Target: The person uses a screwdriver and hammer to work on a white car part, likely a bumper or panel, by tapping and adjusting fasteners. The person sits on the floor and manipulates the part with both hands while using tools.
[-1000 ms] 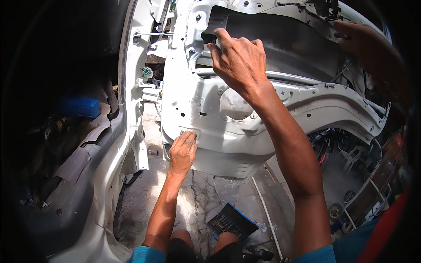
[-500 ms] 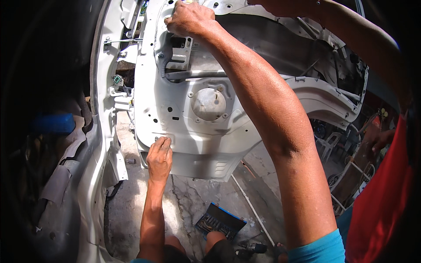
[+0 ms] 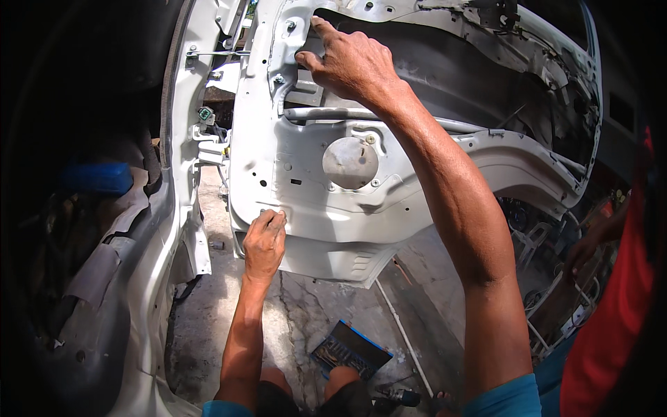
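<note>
A bare white car door (image 3: 326,222) hangs open in front of me, its inner side stripped of trim. My left hand (image 3: 264,243) is at the door's lower left corner, fingertips pressed together against the metal; whatever they hold, if anything, is hidden. At the upper left of the door, my right hand (image 3: 354,66) has its index finger stretched out and its thumb apart, at the edge of the large opening. Nothing shows in it. Left of these fingers sit an upper bolt (image 3: 290,26) and a lower bolt (image 3: 278,79). A round speaker opening (image 3: 349,163) lies between my hands.
The white door frame (image 3: 182,208) of the car body runs down the left, joined to the door by a check strap (image 3: 219,53). A blue-edged tool case (image 3: 352,349) lies open on the concrete floor. At right stands a person in a red shirt (image 3: 604,333).
My right hand has come off the upper bolt area, moved right and down, and spread its fingers. The other person's arm has left the door's top. My left hand stays at the lower corner.
</note>
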Available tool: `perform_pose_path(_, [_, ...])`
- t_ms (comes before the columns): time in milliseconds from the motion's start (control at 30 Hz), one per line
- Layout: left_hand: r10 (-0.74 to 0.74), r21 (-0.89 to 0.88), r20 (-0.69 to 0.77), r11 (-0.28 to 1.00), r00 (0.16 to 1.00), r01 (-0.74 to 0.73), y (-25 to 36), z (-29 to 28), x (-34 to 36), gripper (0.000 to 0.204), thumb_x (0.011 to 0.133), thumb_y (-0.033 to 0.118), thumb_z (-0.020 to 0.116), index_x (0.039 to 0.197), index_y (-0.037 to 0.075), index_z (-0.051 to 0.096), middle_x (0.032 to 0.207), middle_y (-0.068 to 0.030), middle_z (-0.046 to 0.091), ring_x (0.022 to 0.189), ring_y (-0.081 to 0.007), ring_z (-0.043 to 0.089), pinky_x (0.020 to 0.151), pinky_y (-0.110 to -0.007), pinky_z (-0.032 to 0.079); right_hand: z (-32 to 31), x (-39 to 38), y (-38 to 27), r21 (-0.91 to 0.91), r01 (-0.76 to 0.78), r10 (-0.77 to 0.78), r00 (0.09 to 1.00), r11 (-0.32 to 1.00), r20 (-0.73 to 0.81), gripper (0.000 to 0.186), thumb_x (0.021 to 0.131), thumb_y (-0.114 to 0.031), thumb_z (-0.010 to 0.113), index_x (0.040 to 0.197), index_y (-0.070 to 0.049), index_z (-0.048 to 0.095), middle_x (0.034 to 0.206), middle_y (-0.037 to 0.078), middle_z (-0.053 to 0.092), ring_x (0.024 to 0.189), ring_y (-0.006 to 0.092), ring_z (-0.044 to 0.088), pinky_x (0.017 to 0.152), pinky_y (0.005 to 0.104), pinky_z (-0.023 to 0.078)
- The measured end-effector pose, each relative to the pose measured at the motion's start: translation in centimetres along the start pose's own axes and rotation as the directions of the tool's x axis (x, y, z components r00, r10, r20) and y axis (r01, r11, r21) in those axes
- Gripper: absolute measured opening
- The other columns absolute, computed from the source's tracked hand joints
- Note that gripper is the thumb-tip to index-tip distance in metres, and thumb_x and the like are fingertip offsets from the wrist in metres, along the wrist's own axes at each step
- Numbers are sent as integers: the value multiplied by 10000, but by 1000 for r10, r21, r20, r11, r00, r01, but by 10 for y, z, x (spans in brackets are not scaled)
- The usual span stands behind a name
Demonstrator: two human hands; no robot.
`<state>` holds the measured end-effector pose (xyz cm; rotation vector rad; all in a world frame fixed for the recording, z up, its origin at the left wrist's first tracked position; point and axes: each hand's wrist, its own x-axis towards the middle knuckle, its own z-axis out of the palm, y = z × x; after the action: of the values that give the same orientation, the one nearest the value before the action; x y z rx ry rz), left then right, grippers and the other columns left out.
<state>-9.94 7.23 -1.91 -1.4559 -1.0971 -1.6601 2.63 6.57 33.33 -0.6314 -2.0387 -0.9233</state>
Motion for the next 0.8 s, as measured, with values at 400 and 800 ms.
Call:
perform_pose_path(400, [-122, -56, 45, 991, 991, 125, 4, -3, 0, 217, 862, 24, 792, 1078, 39, 776, 1067, -104, 740, 999, -258, 717, 863, -353, 584, 9, -188, -16, 185, -45, 17, 988, 982, 151, 505, 969, -424, 705, 1333, -79, 655, 636, 110, 661, 591, 225, 665, 633, 374, 507])
perform_pose_path(800, [-92, -121, -1, 988, 996, 92, -8, 8, -5, 195, 859, 21, 795, 1051, 46, 774, 1021, -75, 702, 871, -197, 717, 745, -317, 596, 130, -238, -51, 335, 290, -312, 950, 896, 11, 179, 842, -91, 693, 1018, -62, 681, 931, 81, 632, 885, 258, 648, 735, 397, 548])
